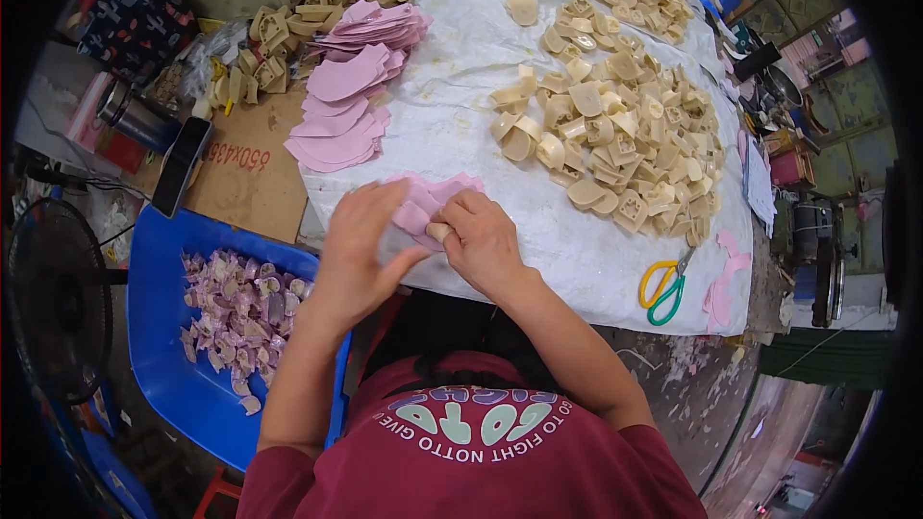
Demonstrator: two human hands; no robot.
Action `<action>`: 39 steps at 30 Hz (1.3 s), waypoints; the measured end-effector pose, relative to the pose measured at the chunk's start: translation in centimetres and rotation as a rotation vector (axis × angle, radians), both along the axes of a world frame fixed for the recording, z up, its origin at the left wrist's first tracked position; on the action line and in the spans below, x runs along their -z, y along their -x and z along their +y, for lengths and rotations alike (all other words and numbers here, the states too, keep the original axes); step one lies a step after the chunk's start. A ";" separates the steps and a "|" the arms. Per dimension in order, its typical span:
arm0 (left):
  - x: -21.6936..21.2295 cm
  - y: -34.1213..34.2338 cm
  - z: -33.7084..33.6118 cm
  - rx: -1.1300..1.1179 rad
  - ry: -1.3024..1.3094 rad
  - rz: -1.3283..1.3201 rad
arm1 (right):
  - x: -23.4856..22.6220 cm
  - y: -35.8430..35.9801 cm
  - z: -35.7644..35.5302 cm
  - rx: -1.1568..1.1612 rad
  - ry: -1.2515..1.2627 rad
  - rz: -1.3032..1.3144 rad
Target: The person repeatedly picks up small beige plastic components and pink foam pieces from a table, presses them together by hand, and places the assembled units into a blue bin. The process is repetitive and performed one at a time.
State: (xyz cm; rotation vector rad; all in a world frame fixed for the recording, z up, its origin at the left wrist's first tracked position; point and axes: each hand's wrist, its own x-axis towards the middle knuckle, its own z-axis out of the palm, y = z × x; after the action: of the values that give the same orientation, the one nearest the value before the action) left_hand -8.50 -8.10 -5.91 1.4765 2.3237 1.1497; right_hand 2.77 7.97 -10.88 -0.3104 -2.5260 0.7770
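Observation:
At the near edge of the white-covered table, my right hand [483, 242] is closed, its thumb and fingers pinched on a thin pink cut-out piece [415, 211]. A small beige bit shows at those fingertips, and I cannot tell whether it is a moulded part. My left hand [358, 242] is open beside the pink piece, fingers stretched and thumb apart, slightly blurred. Just beyond, overlapping pink cut-outs [336, 120] with curved edges lie fanned in a stack. To the right spreads a large heap of small beige moulded pieces [615, 135].
Yellow-and-green-handled scissors [665, 290] and pink scraps [723, 279] lie at the table's right edge. On the left, a blue tub [159, 327] holds many pink-covered pieces. A phone [181, 168], a metal flask [135, 113] and a black fan [60, 298] stand nearby.

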 end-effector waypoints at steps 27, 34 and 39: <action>1.4 -4.5 10.5 -0.066 -0.567 -1.647 | -4.1 -9.9 9.4 0.263 -0.218 0.149; -0.4 -6.5 13.6 -0.144 -0.537 -1.684 | -5.3 -8.8 2.4 -0.080 0.540 0.168; -1.6 -6.6 13.0 -0.080 -0.716 -1.643 | -5.1 -7.5 0.2 0.052 0.900 0.426</action>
State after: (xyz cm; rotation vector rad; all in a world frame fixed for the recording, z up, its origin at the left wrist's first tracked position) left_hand -1.89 4.92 -4.28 0.0754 0.8089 2.0825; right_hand 10.26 8.13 -5.74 -0.4319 -1.6430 1.7156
